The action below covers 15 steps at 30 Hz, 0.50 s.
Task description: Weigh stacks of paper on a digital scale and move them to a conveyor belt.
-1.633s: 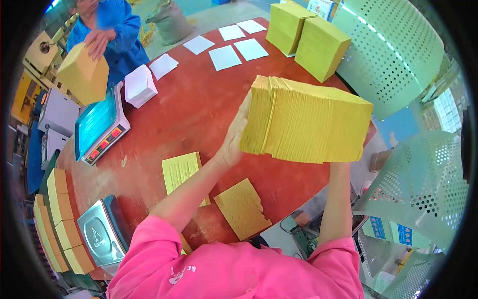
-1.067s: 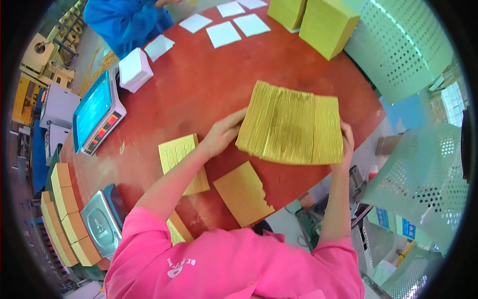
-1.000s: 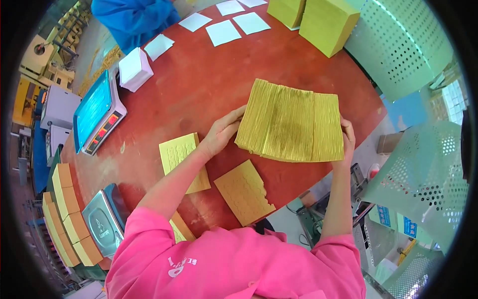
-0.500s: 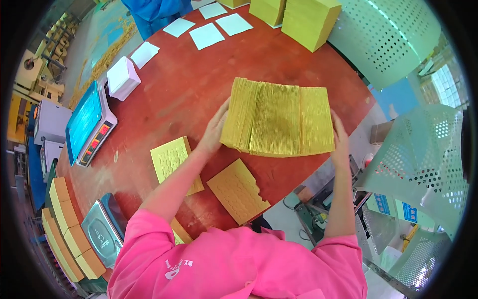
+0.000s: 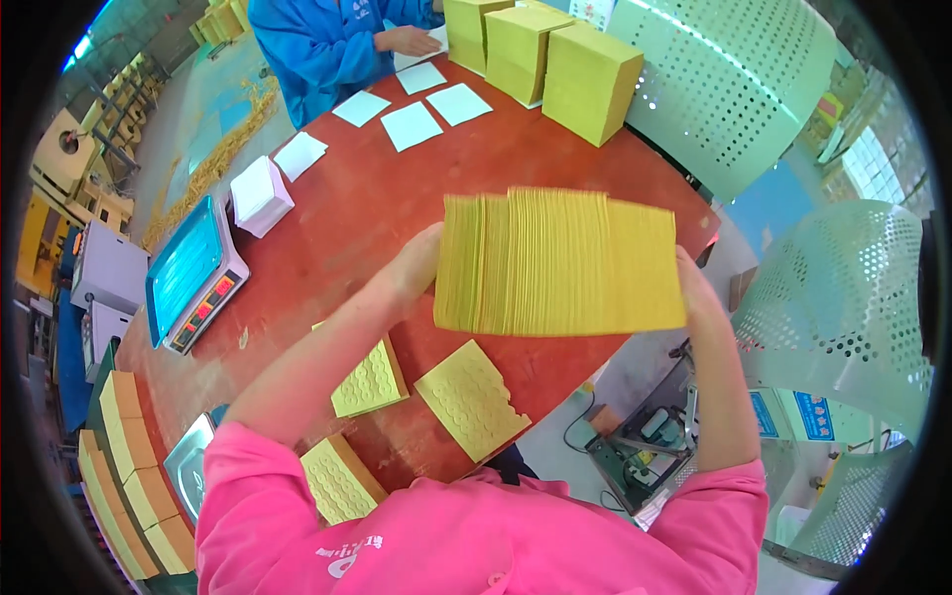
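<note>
A thick stack of yellow paper [image 5: 557, 263] is held above the red table, its sheet edges turned up and fanned in uneven blocks. My left hand [image 5: 422, 260] presses on its left end. My right hand [image 5: 697, 286] grips the right end, with most of the fingers of both hands hidden behind the stack. Below lie an embossed yellow sheet [image 5: 470, 399] with a ragged edge and two small piles of embossed yellow paper, one [image 5: 372, 382] beyond my left forearm and the other [image 5: 340, 480] close to my chest.
On the red table [image 5: 337, 238] are a digital scale [image 5: 188, 283], a white paper pile [image 5: 261, 196] and several white sheets [image 5: 412, 127]. Tall yellow paper blocks [image 5: 592, 84] stand far back. A co-worker in blue [image 5: 312, 50] reaches over there. Perforated metal guards [image 5: 729, 84] flank the right side.
Both hands have tipped the paper stack, so its shiny gold face has given way to matte yellow edges. My view has shifted, bringing the co-worker's hand and more of the far end in.
</note>
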Each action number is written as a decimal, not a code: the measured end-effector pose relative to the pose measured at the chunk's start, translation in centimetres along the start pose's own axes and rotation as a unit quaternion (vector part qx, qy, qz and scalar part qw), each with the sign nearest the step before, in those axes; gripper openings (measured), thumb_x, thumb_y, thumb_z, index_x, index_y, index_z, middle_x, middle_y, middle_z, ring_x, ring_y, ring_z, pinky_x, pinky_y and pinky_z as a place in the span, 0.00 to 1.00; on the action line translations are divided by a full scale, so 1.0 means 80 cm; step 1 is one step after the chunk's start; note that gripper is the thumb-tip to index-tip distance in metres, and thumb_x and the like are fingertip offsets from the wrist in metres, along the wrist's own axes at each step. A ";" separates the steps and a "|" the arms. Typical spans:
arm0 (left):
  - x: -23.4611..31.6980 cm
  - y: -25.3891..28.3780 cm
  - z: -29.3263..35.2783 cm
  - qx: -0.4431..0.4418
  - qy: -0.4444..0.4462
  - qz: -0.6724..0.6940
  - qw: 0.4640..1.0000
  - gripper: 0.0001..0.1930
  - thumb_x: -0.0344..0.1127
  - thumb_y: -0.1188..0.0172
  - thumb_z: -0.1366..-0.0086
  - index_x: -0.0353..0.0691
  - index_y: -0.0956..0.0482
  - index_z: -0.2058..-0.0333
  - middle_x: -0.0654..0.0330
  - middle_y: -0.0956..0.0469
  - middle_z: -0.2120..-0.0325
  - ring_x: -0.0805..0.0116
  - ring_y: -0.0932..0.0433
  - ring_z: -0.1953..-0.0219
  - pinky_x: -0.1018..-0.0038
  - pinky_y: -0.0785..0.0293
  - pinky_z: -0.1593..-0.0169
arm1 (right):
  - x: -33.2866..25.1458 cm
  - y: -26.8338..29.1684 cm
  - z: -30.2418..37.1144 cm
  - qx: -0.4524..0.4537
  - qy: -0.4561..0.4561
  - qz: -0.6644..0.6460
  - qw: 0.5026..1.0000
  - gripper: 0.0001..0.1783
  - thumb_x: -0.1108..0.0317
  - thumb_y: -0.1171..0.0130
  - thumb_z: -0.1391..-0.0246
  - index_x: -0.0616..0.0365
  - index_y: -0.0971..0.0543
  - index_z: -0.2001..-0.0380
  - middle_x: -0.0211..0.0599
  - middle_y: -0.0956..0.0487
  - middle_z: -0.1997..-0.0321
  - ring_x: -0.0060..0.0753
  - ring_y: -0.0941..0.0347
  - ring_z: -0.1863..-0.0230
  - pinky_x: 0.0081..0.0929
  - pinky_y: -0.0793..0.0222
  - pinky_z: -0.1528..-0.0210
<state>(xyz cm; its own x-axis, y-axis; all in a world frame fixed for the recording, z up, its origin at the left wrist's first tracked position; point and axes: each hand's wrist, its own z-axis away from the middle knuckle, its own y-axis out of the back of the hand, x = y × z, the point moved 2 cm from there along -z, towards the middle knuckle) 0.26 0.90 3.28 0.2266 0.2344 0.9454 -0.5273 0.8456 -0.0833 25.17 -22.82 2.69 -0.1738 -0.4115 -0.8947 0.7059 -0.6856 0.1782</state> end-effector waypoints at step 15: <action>-0.038 0.039 -0.049 0.066 0.195 -0.123 0.971 0.20 0.52 0.60 0.28 0.47 0.22 0.59 0.64 0.23 0.67 0.69 0.30 0.76 0.71 0.31 0.69 | 0.029 -0.038 -0.065 -0.067 -0.042 0.071 0.994 0.28 0.45 0.57 0.34 0.58 0.22 0.75 0.30 0.25 0.84 0.22 0.33 0.87 0.21 0.43 0.86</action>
<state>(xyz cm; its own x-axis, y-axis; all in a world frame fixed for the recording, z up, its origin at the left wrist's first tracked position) 1.11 4.74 -1.07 0.6391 0.2184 0.7375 -0.5125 0.8359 0.1966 26.18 -18.54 -2.10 -0.1178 -0.5510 -0.8262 0.8113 -0.5332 0.2399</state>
